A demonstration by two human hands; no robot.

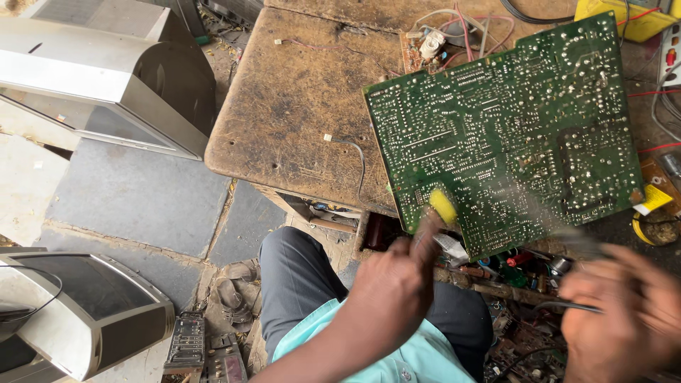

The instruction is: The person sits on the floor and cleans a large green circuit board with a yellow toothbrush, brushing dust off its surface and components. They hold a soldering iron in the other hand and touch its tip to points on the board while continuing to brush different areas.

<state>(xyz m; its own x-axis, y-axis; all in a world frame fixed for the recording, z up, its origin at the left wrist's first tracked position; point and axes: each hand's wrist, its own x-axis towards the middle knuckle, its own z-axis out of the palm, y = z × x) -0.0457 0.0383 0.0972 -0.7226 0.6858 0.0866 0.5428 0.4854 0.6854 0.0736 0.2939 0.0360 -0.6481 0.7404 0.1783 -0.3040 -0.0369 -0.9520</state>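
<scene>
A large green circuit board (507, 131) is laid solder side up on a worn brown wooden workbench (298, 106), covering the bench's right half and reaching past its near edge. The board is roughly square and turned slightly, so that one corner points toward the bench's near edge. Its face is dense with small silver solder points and pale printed tracks — a darker rectangular outline is seen toward its right side. At its far edge a smaller brown board (425, 50) with red and white wires (461, 25) is attached.

The left hand (394, 287) is raised at the board's near corner, closed around a slim tool with a yellow tip (443, 206); the tip is touching the board just inside its near edge. The right hand (624, 312) is blurred below the board's near right edge. It appears curled around a dark cable-fed tool (567, 305), but how firmly it is gripped cannot be told.

Under the bench's near edge a clutter of small coloured components (514, 262) is seen. A thin white wire (351, 152) is lying on the bare wood left of the board. On the stone floor to the left, two grey television sets (106, 78) are standing — one far, one near.
</scene>
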